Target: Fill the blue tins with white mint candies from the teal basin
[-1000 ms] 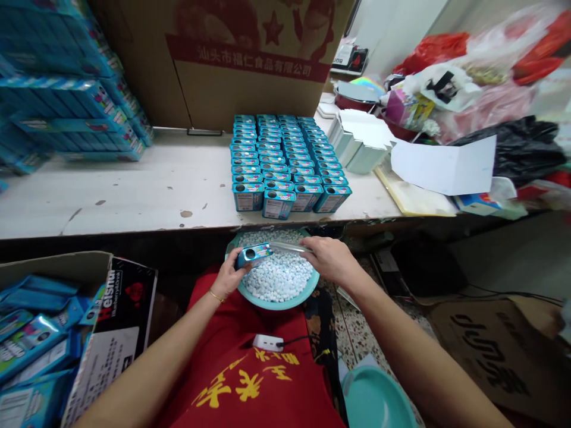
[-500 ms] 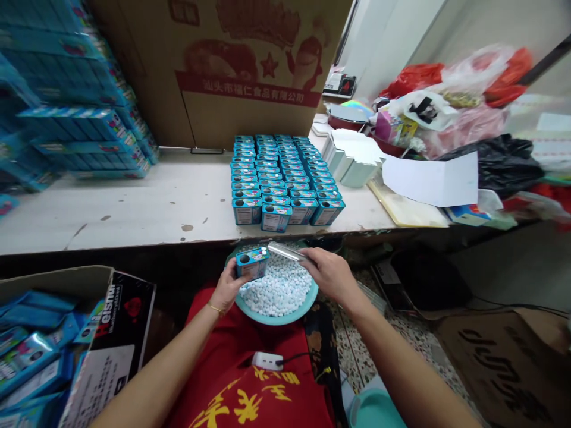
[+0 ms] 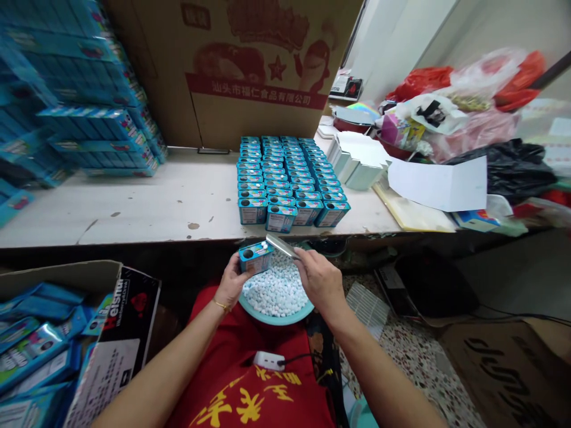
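Note:
My left hand [image 3: 232,282] grips a small blue candy box [image 3: 256,261] with a dark round opening in its top, tilted above a basin. In my right hand [image 3: 322,280] is a metal scoop [image 3: 282,246], its tip at the box's upper right corner. A few white pellets show at that tip. Beneath both hands, the light-green basin [image 3: 275,320] holds many small white and pale-blue candies [image 3: 274,292]. Several similar blue boxes [image 3: 281,221] stand in tight rows on the white table just ahead, many with dark openings on top.
A large cardboard carton [image 3: 263,119] rises behind the rows. Packed blue boxes [image 3: 102,134] are stacked at the left. An open carton [image 3: 111,356] of blue packs sits lower left. White card stacks [image 3: 357,160] and plastic bags [image 3: 468,131] lie right. A white power strip [image 3: 269,360] rests on my lap.
My right hand and the scoop have shifted left and tilted more steeply, with the tip still by the box. The left hand still holds the box. The whole view has moved slightly.

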### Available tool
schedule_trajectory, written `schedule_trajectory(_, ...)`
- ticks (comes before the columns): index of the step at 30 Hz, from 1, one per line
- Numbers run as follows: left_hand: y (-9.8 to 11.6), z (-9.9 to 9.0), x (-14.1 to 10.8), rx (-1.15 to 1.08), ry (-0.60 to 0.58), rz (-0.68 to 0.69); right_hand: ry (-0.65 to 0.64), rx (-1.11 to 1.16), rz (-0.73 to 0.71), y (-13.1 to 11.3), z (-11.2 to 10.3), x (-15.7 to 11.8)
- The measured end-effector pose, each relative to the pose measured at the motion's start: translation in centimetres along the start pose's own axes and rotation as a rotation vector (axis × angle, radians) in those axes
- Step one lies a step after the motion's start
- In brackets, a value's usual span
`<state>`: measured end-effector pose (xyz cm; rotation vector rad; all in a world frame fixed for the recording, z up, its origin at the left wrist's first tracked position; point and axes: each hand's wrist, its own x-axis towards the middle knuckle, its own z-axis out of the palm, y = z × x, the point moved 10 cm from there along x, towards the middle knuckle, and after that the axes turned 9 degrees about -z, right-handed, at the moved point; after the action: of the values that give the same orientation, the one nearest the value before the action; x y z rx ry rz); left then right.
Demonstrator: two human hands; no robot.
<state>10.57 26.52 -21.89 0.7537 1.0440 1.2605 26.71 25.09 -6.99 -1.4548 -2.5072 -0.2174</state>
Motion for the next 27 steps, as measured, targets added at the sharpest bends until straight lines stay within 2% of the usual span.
schedule_trajectory(2,0.2,0.0,0.1,-0.003,0.016,0.012,-0.009,-0.107,-0.061,-0.7,0.1,-0.2)
schedule_trajectory(5,-0.1,0.1,0.1,0.009,0.045,0.029,0.013,-0.224,-0.183,-3.2,0.0,-0.3)
schedule_trajectory(8,-0.6,-0.2,0.0,0.038,0.07,0.022,0.064,-0.251,-0.261,-5.5,-0.6,0.0)
schedule_trajectory(10,-0.2,-0.7,0.0,0.071,0.083,0.035,0.08,-0.209,-0.261,-5.7,-0.9,0.2)
schedule_trajectory(12,1.0,-1.2,0.1,0.117,0.09,0.07,0.106,-0.098,-0.218,-4.7,-1.4,0.4)
schedule_trajectory(15,4.1,-1.8,1.2,0.176,0.099,0.145,0.222,0.165,-0.065,-1.5,-2.5,0.3)
schedule_trajectory(17,6.5,-1.8,2.7,0.23,0.086,0.203,0.294,0.33,0.042,0.7,-3.0,-0.3)
schedule_trajectory(20,8.8,-1.2,5.5,0.444,0.057,0.257,0.32,0.449,0.085,2.2,-2.8,-1.4)
schedule_trajectory(22,9.2,-1.2,7.5,0.647,0.114,0.254,0.298,0.458,0.081,2.4,-2.2,-2.2)
schedule_trajectory(24,9.1,-1.7,8.9,0.797,0.236,0.23,0.273,0.452,0.085,2.4,-1.4,-2.9)
schedule_trajectory(27,8.6,-1.9,9.1,0.841,0.354,0.185,0.215,0.478,0.108,2.4,0.2,-3.6)
